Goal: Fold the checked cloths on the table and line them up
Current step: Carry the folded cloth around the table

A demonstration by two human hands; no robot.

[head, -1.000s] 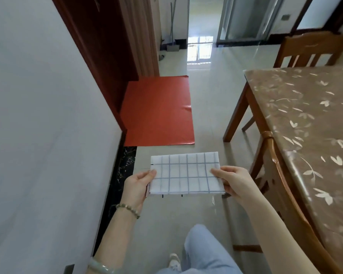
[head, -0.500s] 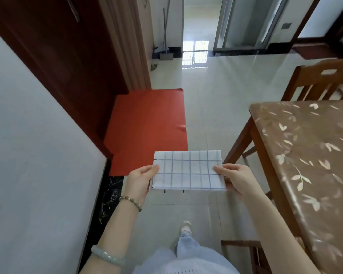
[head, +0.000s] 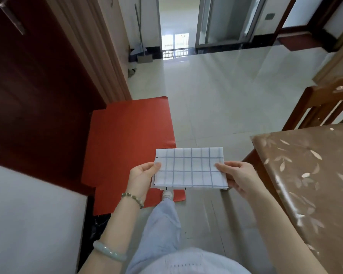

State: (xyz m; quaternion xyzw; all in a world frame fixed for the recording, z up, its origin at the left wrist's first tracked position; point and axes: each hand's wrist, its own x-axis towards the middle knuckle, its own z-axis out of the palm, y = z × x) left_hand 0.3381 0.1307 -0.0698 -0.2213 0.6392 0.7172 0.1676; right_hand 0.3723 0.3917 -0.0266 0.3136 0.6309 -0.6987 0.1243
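Cloth [head: 190, 168] folded, checked, held in air | left hand [head: 142, 177] pinches left edge | right hand [head: 239, 177] pinches right edge | table [head: 313, 175] to right, apart | red mat [head: 127, 145] on floor below

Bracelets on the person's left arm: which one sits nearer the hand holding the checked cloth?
The beaded bracelet, right at the wrist behind the left hand; the smooth pale-green bangle sits farther up the forearm.

Folded cloth [head: 189, 168] up in the air over the floor [head: 226, 99], left hand [head: 142, 177] pinching one end, right hand [head: 237, 176] the other; tabletop [head: 309, 175] off right, red mat [head: 127, 139] below.
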